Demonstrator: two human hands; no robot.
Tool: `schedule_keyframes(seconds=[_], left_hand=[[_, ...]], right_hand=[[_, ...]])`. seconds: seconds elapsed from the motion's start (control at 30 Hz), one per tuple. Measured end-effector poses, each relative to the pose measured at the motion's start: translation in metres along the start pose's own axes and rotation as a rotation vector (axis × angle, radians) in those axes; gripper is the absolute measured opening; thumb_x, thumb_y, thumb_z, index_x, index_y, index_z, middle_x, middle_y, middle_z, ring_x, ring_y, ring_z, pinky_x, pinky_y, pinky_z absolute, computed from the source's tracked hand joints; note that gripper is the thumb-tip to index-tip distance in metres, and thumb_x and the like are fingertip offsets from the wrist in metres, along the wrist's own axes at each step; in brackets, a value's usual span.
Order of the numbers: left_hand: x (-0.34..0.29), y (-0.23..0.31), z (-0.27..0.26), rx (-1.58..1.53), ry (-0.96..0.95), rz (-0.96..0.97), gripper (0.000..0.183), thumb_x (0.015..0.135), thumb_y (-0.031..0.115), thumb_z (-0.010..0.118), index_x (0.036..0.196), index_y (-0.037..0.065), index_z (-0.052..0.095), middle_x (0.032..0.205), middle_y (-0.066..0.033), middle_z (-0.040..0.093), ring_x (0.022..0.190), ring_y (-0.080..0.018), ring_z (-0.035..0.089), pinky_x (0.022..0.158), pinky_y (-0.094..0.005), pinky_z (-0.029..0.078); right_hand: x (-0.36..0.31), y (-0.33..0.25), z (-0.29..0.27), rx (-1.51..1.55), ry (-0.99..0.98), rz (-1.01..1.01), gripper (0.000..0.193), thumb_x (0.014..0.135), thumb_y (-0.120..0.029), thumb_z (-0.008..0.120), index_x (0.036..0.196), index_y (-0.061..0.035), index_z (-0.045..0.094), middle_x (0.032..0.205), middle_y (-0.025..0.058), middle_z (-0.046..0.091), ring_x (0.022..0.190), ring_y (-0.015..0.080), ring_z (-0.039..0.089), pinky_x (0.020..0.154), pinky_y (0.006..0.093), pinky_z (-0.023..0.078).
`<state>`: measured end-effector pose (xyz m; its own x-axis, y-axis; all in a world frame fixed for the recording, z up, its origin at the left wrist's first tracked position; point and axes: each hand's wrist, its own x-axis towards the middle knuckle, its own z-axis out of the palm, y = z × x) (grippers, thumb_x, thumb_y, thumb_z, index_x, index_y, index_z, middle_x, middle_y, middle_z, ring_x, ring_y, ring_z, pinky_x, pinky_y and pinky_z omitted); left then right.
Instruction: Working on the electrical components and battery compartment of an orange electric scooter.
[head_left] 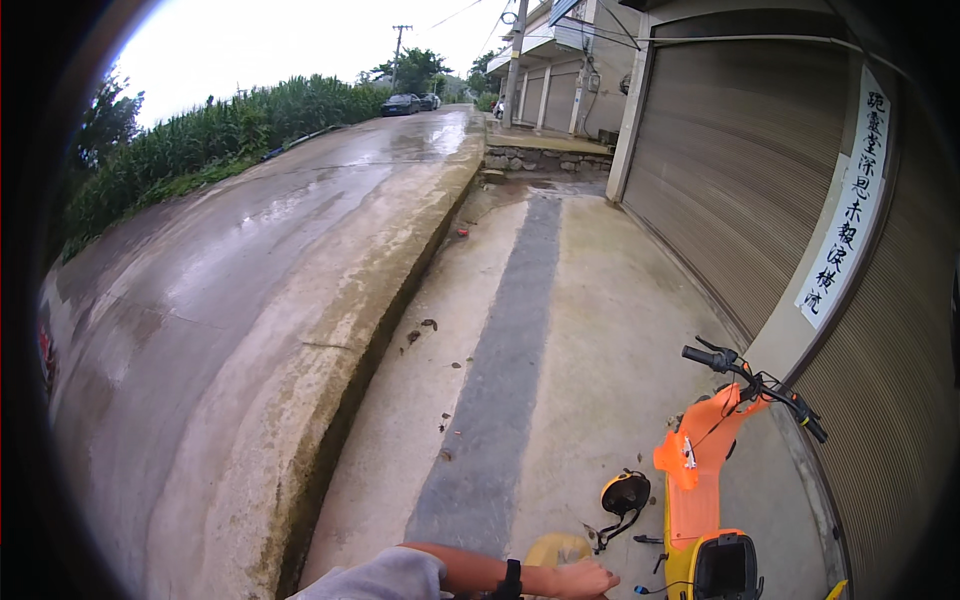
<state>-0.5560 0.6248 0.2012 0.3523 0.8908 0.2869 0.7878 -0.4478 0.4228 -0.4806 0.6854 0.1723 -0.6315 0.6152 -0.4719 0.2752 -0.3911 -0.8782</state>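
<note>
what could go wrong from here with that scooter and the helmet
The helmet lies on the concrete close beside the scooter, so a foot might trip over it. The cord with a blue end, near the left hand, could perhaps get snagged. The road looks wet, so tyres or shoes might slip there.

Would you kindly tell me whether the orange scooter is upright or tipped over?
Upright: the scooter stands beside the shutter, its handlebar raised and both grips clear of the ground.
</note>
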Motion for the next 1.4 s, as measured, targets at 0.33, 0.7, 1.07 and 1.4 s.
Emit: schedule_keyframes(seconds=[0.33,0.7,1.07,1.4], left_hand=[[-0.046,0.016,0.001,-0.077,0.027,0.027,0.021,0.085,0.021,0.057,0.098,0.006,0.062,0.073,-0.0133,0.063,0.064,-0.0312,0.067,0.056,-0.0487,0.050],[-0.029,0.018,0.009,-0.904,-0.351,-0.186,0.029,0.094,0.010,0.053,0.121,0.007,0.045,0.070,-0.0186,0.063,0.072,-0.0419,0.065,0.067,-0.0487,0.050],[-0.126,-0.044,0.059,-0.581,-0.471,-0.814,0.026,0.092,0.020,0.055,0.110,0.004,0.065,0.085,-0.0235,0.070,0.081,-0.0417,0.069,0.076,-0.0478,0.055],[-0.250,-0.043,0.163,-0.710,-0.378,-1.536,0.024,0.089,0.023,0.064,0.101,0.004,0.069,0.077,-0.0171,0.071,0.074,-0.0307,0.072,0.069,-0.0391,0.057]], right_hand=[[-0.002,0.013,-0.006,-0.209,0.001,-0.032,0.032,0.091,-0.037,0.054,0.098,-0.0075,0.065,0.095,0.0147,0.065,0.089,0.0296,0.062,0.080,0.0397,0.048],[-0.013,0.119,-0.033,-0.882,-0.257,-0.279,0.032,0.089,-0.036,0.057,0.094,-0.0077,0.069,0.091,0.0160,0.069,0.085,0.0306,0.068,0.077,0.0394,0.053],[0.013,0.220,-0.135,-0.455,0.149,0.548,0.036,0.090,-0.033,0.061,0.091,0.0015,0.071,0.075,0.0105,0.069,0.065,0.0208,0.067,0.061,0.0367,0.053],[0.171,0.391,-0.145,-0.624,0.519,0.627,0.055,0.080,-0.050,0.062,0.100,0.0004,0.071,0.103,0.0292,0.069,0.105,0.0416,0.066,0.090,0.0468,0.051]])
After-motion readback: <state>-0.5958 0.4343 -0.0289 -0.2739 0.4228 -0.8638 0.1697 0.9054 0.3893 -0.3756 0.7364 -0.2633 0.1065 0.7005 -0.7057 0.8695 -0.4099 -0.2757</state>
